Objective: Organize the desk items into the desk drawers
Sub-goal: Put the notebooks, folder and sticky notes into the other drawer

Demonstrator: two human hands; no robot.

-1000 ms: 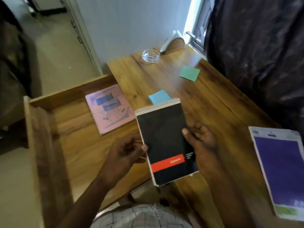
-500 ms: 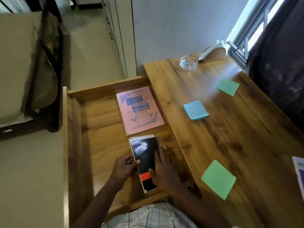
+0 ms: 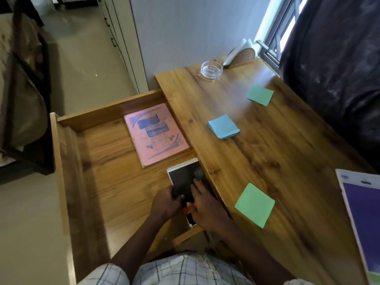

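A black spiral notepad (image 3: pixel 186 177) with a red band lies on the floor of the open wooden drawer (image 3: pixel 102 157), close to the desk's side. My left hand (image 3: pixel 165 202) grips its left edge, fingers curled over it. My right hand (image 3: pixel 205 206) presses flat on its cover with straight fingers. A pink booklet (image 3: pixel 156 133) lies further back in the same drawer. On the desk top (image 3: pixel 267 153) sit a blue sticky pad (image 3: pixel 223 127), a green sticky pad (image 3: pixel 255 204) near me and another green sticky pad (image 3: pixel 260 95) further off.
A purple-covered book (image 3: pixel 364 214) lies at the desk's right edge. A glass ashtray (image 3: pixel 211 70) and a woven napkin holder (image 3: pixel 240 55) stand at the far end by the window. A dark curtain hangs on the right; a bed stands at the left.
The notepad went from held over the desk down into the drawer. It now lies closer to the desk's side, with both hands still on it.
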